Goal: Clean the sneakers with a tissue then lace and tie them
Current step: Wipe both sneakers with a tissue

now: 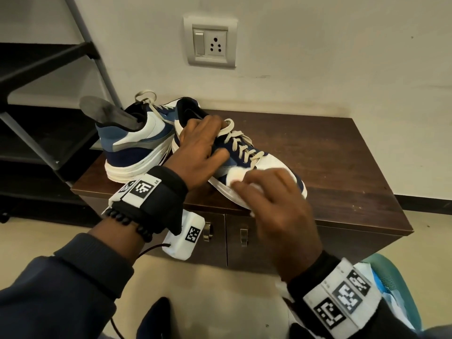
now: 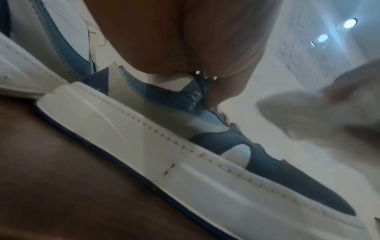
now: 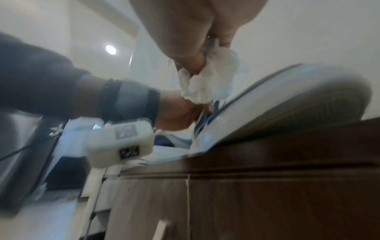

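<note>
Two blue, grey and white sneakers stand on a low brown cabinet (image 1: 342,152). The near sneaker (image 1: 266,165) points right, tilted on its side edge, with cream laces (image 1: 241,143) threaded. My left hand (image 1: 205,148) grips it over the tongue and side (image 2: 168,95). My right hand (image 1: 271,192) holds a crumpled white tissue (image 1: 236,176) against the sneaker's near side by the toe; the tissue (image 3: 197,81) shows bunched in the fingers. The far sneaker (image 1: 139,145) stands behind at the left, with a grey insole (image 1: 107,112) sticking up out of it.
A dark metal shelf rack (image 1: 49,99) stands to the left of the cabinet. A wall socket plate (image 1: 210,42) sits above. The cabinet has two doors with metal handles (image 1: 243,237). A teal chair edge (image 1: 401,287) is at the lower right.
</note>
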Demonstrator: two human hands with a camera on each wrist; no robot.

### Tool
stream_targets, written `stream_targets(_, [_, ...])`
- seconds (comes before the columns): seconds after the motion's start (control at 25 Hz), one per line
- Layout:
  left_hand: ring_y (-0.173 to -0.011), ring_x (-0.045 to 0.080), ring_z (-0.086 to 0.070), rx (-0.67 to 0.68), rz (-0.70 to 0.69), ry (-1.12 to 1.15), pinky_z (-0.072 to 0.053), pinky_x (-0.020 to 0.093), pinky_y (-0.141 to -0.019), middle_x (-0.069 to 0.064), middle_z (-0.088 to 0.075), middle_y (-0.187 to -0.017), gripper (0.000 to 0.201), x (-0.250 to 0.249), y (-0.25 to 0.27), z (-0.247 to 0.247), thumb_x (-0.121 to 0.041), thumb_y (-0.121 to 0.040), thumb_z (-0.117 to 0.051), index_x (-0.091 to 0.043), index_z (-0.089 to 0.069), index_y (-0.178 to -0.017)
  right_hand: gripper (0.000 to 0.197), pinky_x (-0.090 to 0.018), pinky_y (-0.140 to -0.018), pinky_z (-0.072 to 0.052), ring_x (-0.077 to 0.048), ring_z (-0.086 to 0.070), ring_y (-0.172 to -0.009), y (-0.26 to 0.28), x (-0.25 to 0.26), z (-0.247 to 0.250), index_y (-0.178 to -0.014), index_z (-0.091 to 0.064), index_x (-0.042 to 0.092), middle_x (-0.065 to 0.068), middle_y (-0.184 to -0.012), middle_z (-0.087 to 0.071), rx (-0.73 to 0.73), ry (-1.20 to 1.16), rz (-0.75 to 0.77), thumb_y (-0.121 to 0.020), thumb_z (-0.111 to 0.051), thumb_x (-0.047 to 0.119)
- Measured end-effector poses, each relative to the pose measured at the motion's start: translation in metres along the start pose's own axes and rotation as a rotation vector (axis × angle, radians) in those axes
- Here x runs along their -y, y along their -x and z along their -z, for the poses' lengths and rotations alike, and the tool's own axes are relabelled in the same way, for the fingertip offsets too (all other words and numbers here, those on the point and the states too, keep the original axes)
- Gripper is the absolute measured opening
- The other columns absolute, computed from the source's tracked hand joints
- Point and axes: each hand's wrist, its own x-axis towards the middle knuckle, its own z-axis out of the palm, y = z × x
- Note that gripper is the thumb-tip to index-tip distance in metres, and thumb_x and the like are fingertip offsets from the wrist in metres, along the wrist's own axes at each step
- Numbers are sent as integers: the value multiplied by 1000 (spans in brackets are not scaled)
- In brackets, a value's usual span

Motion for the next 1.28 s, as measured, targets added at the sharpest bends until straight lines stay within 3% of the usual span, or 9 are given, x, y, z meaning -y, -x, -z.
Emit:
stream_targets(0.12, [-92, 12, -31, 8, -43, 25, -27, 30, -81, -12, -37, -88, 22, -1, -4, -1, -21, -79, -45, -19, -44, -100, 27, -31, -66, -46, -23, -55, -87, -22, -21, 11, -95, -70, 8, -8, -94, -64, -77, -10, -202, -86, -46, 17])
stream_targets(0.36, [-91, 15, -31, -11, -73, -112, -24, 29, -78, -7, -38, -95, 26, -2, -4, -5, -22, -78, -46, -16, -46, -103, 18, -30, -68, -42, -23, -53, -79, -4, 7, 1, -80, -66, 9, -6, -82, -59, 139, 185, 74, -82, -49, 4])
stream_targets(0.52, [-92, 16, -32, -21, -77, -141, -22, 27, -78, -7, -38, -97, 31, -2, -3, -4, -22, -78, -45, -14, -48, -107, 23, -29, -64, -34, -20, -46, -75, 5, 16, -4, -76, -64, 9, -6, -77, -55, 186, 218, 149, -84, -43, 4])
stream_targets(0.6, [-94, 18, -34, -22, -65, -150, -23, 28, -79, -6, -39, -99, 34, -1, -2, -3, -23, -78, -45, -12, -48, -110, 21, -29, -63, -37, -20, -43, -75, 17, 21, -15, -76, -64, 7, -6, -77, -54, 229, 227, 180, -84, -45, 4])
stream_targets(0.72, [-95, 20, -35, -23, -31, -155, -25, 31, -81, 0, -43, -99, 34, 1, 0, 0, -25, -79, -44, -10, -48, -110, 5, -30, -57, -46, -21, -49, -78, 25, 16, -19, -79, -66, 8, -6, -82, -58, 258, 173, 146, -77, -66, 4])
stream_targets(0.92, [-96, 19, -35, -8, -25, -120, -22, 30, -81, -3, -42, -99, 35, 1, -2, 0, -26, -79, -43, -11, -47, -110, 24, -30, -68, -45, -24, -49, -90, 1, 6, -3, -104, -66, 5, -9, -96, -60, 2, 66, -78, -82, -56, 0])
stream_targets(1.12, [-89, 17, -33, -16, -16, -1, -22, 27, -76, -13, -36, -81, 17, -4, -2, 2, -20, -80, -47, -18, -42, -96, 26, -28, -56, -42, -23, -53, -78, 5, 7, -5, -83, -67, 9, -7, -85, -60, 179, 195, 69, -82, -42, 5])
stream_targets(1.28, [-83, 15, -30, 1, 3, 75, -24, 28, -76, -17, -33, -78, 20, -7, -7, 4, -9, -84, -53, -18, -37, -88, 16, -29, -57, -44, -22, -52, -74, 15, 5, -6, -81, -66, 9, -6, -81, -58, 234, 208, 117, -80, -51, 3])
